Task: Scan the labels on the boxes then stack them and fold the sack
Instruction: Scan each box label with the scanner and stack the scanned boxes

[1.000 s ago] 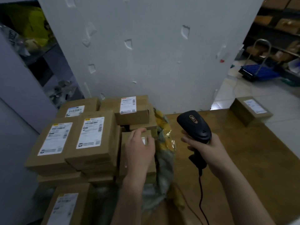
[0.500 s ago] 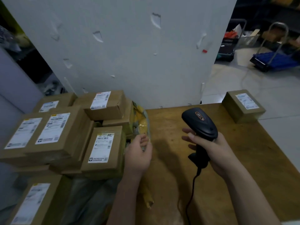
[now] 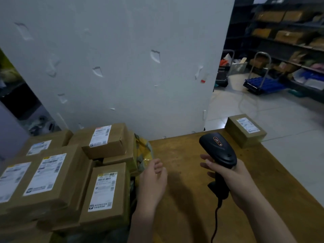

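Observation:
Several brown cardboard boxes with white labels lie heaped at the left; the nearest box lies label up just left of my left hand. That hand hovers over the table with loosely curled fingers and holds nothing. A yellow sack shows crumpled between the heap and the bare table. My right hand grips a black corded barcode scanner, its head pointing up and left. A single labelled box sits apart at the table's far right corner.
The wooden table runs from the heap to the right edge. A white wall stands right behind it. Beyond the right edge are tiled floor, a blue hand trolley and shelving with parcels.
My left hand has let go of the near box and moved right, off the heap, over the table. The view has swung to the right. The scanner stays in my right hand.

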### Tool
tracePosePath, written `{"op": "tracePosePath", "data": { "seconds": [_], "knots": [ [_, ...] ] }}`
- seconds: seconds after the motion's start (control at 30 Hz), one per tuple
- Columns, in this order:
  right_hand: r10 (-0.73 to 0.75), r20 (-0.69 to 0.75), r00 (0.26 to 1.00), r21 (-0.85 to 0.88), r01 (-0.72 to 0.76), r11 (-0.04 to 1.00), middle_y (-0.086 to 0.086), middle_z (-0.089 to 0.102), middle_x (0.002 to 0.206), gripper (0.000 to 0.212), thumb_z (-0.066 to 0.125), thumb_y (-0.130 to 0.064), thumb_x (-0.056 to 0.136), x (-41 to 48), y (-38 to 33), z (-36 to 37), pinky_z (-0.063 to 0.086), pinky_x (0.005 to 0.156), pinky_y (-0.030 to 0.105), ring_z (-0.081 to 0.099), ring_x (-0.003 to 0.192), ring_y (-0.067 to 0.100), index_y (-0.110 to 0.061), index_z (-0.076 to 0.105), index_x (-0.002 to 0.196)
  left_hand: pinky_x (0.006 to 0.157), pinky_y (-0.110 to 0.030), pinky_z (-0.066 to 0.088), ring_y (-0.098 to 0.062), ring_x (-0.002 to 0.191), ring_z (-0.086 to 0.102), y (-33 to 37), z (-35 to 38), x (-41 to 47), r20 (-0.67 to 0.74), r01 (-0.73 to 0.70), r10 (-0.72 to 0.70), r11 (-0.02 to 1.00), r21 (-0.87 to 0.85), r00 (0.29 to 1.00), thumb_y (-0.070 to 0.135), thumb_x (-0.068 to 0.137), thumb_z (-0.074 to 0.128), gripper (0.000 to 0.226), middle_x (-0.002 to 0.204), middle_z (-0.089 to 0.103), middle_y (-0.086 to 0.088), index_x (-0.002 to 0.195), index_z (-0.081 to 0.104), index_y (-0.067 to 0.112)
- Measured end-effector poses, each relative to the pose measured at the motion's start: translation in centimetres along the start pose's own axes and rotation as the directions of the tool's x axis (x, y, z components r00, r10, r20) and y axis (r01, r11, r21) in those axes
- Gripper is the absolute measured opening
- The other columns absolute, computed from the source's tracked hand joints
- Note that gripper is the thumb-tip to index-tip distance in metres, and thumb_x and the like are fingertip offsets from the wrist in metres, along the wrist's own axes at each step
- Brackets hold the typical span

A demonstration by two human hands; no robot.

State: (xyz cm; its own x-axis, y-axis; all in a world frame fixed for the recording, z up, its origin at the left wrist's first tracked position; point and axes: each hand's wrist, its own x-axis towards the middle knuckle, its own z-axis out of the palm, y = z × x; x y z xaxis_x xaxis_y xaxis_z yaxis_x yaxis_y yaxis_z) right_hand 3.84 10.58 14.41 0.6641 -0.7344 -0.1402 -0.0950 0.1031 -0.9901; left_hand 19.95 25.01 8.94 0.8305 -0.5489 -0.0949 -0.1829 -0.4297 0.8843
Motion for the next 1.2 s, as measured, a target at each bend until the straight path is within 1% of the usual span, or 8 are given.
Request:
{"op": "tracePosePath", "data": {
  "seconds": [0.1,0.2,0.4,0.6,0.7,0.9,1.03,1.2],
  "knots": [
    [-0.006,-0.043,0.999,-0.003,0.006,1.0,-0.005,0.078,0.109,0.045,0.078,-0.029,0.071,-0.1,0.3,-0.8,0.054,0.098,0.046,0.072,0.106,0.018,-0.017,0.073,0.114,0.089,-0.021,0.045,0.001,0.107,0.055,0.2,0.5,0.4,0.033,-0.021,0.02,0.999,0.03,0.999,0.028,0.102,0.053,0.039,0.13,0.058,0.012,0.14,0.05,0.023],
    [-0.001,-0.087,0.996,0.03,0.003,1.0,-0.003,0.078,0.108,0.031,0.077,-0.017,0.082,0.1,0.3,-1.8,0.055,0.095,0.043,0.073,0.105,0.02,-0.016,0.073,0.113,0.083,-0.016,0.042,0.0,0.105,0.054,0.7,0.9,0.7,0.049,-0.037,0.034,0.997,0.061,0.998,0.028,0.102,0.053,0.04,0.127,0.057,0.013,0.142,0.049,0.023],
    [-0.003,-0.11,0.994,0.048,0.009,0.999,-0.003,0.078,0.107,0.026,0.074,-0.012,0.087,0.5,0.2,-4.6,0.055,0.093,0.042,0.073,0.103,0.019,-0.019,0.072,0.112,0.086,-0.02,0.044,-0.003,0.106,0.056,2.2,3.1,0.7,0.058,-0.039,0.032,0.993,0.113,0.998,0.029,0.103,0.051,0.039,0.132,0.058,0.008,0.141,0.048,0.022],
    [-0.028,-0.053,0.998,-0.038,0.027,0.999,-0.005,0.078,0.106,0.02,0.077,-0.018,0.086,1.6,0.3,-10.7,0.056,0.095,0.044,0.073,0.103,0.016,-0.024,0.076,0.106,0.067,-0.005,0.039,0.004,0.094,0.054,5.4,10.0,-0.7,0.078,-0.061,0.051,0.988,0.141,0.996,0.03,0.102,0.051,0.039,0.129,0.059,0.009,0.14,0.05,0.022],
    [-0.031,-0.035,0.999,-0.028,0.03,0.999,-0.004,0.078,0.105,0.02,0.076,-0.019,0.086,2.1,0.7,-15.5,0.057,0.094,0.044,0.073,0.103,0.017,-0.024,0.076,0.105,0.062,-0.005,0.042,0.005,0.092,0.054,7.5,14.9,-1.8,0.064,-0.052,0.044,0.989,0.139,0.997,0.028,0.102,0.053,0.038,0.129,0.06,0.009,0.139,0.051,0.021],
    [-0.006,-0.022,1.0,0.018,0.006,1.0,-0.003,0.079,0.104,0.022,0.077,-0.018,0.083,3.3,1.2,-26.1,0.054,0.098,0.051,0.072,0.105,0.022,-0.026,0.076,0.104,0.086,-0.013,0.044,0.004,0.101,0.054,12.3,24.4,-3.9,0.028,-0.014,0.011,0.992,0.124,1.0,0.028,0.101,0.056,0.037,0.129,0.059,0.01,0.137,0.052,0.023],
    [0.006,-0.057,0.998,0.024,-0.005,1.0,-0.002,0.079,0.104,0.024,0.079,-0.02,0.082,4.5,1.0,-31.0,0.052,0.101,0.054,0.071,0.106,0.024,-0.022,0.077,0.106,0.086,-0.016,0.044,-0.001,0.106,0.055,14.6,28.0,-4.3,-0.002,0.018,-0.018,0.994,0.108,1.0,0.025,0.1,0.058,0.038,0.13,0.06,0.009,0.137,0.053,0.022],
    [0.034,-0.053,0.998,0.021,-0.033,0.999,-0.002,0.079,0.101,0.019,0.08,-0.023,0.083,5.7,1.1,-34.1,0.052,0.101,0.055,0.071,0.105,0.024,-0.024,0.079,0.102,0.097,-0.025,0.048,-0.004,0.108,0.054,15.8,30.3,-4.3,-0.024,0.071,-0.069,0.993,0.097,0.997,0.025,0.1,0.057,0.041,0.134,0.058,0.006,0.14,0.051,0.021]
  ]
}}
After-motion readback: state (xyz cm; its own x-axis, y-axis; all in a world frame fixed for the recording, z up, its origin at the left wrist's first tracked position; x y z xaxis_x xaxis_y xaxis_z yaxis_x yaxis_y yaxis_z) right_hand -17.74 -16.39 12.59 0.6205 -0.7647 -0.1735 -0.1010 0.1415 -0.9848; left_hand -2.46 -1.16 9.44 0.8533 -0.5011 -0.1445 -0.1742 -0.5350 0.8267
